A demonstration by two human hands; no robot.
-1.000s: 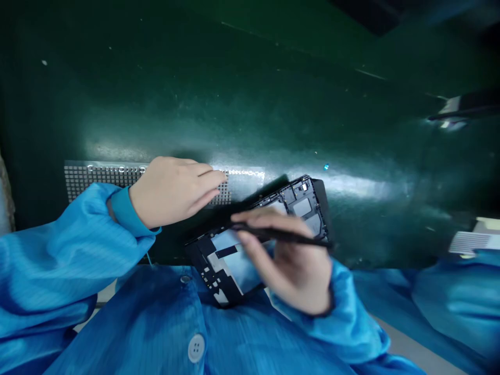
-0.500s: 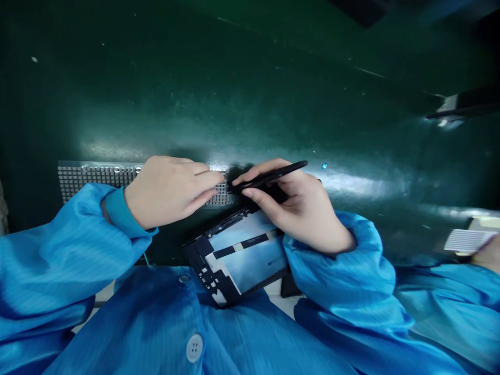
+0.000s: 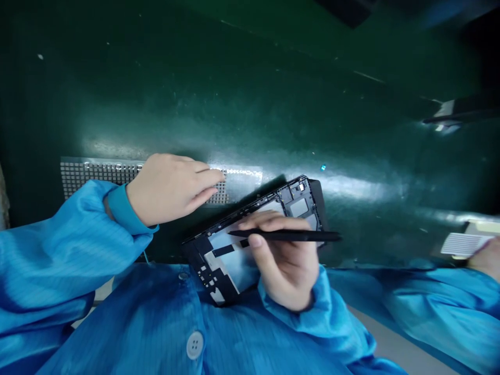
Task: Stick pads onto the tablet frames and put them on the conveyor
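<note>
My left hand lies on a clear sheet of small grey square pads, its index finger and thumb curled down at the right end of the grid. Black tweezers are pinched in my right hand, their tip pointing left over a tablet's open body. This slim device sits tilted against the table edge near my front, with black frame parts and silvery-blue panels showing. My right hand covers part of its middle. Whether a pad is at the tweezers' tip I cannot make out.
A dark green table stretches ahead. A small blue bit lies right of the tablet. At the far right, another person's hand is by a white ridged piece. A dark object with a white part is further back.
My right hand has moved from the pad sheet down and toward me, over the tablet, with the tweezers swung nearly level. My left hand has stayed on the sheet.
</note>
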